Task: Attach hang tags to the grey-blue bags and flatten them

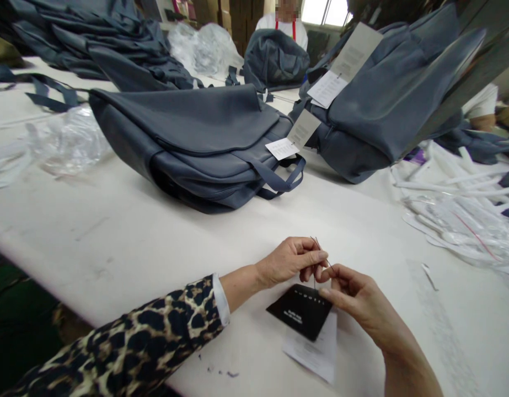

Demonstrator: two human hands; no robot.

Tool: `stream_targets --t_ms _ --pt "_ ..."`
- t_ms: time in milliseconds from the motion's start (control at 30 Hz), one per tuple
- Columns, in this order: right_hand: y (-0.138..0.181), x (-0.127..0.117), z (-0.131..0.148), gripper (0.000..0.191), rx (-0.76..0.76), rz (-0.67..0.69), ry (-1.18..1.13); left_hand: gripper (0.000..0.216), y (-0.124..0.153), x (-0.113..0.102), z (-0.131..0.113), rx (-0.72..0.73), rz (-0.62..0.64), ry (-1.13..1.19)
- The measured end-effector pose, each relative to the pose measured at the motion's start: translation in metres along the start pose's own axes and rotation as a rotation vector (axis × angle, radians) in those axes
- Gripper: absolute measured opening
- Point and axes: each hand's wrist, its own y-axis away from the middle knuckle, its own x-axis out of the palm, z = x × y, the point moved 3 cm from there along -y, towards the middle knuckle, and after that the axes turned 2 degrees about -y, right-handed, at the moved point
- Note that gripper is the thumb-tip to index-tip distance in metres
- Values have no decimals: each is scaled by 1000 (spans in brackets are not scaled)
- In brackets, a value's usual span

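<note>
My left hand [289, 259] and my right hand [353, 295] meet over the white table [126, 237], both pinched on a thin dark string [318, 245]. From that string hang a black hang tag [301, 310] and a white paper tag [316, 353] beneath it. My left arm wears a leopard-print sleeve [146, 342]. A dark blue bag [200, 143] with handles and its own tags [295, 138] lies on the table beyond my hands.
A second blue bag [386, 99] with tags leans at the right. More bags [92, 38] are piled at the back left. Clear plastic wrappers [66, 140] lie left, and white strips and plastic [461, 209] right. A person [285, 22] works at the far side.
</note>
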Motion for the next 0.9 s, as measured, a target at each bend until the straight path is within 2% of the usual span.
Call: stream_targets --t_ms 100,233,467,767,833,900 --pt "0 5 -2 27 4 82 54 42 1 2 -1 5 -14 -4" --pt "0 8 2 27 -20 76 -24 38 3 3 0 -12 16 38" --pt "0 -3 0 35 -25 -133 -155 38 1 1 -2 -72 -13 106" --pt "1 -16 -5 31 -93 -431 -301 33 0 0 -3 -83 9 68" --pt "0 -18 -6 30 -118 -455 -276 34 -2 -2 0 -75 -24 87" --pt "-3 -20 -9 32 -122 -416 -229 37 -5 -2 4 -65 -74 128"
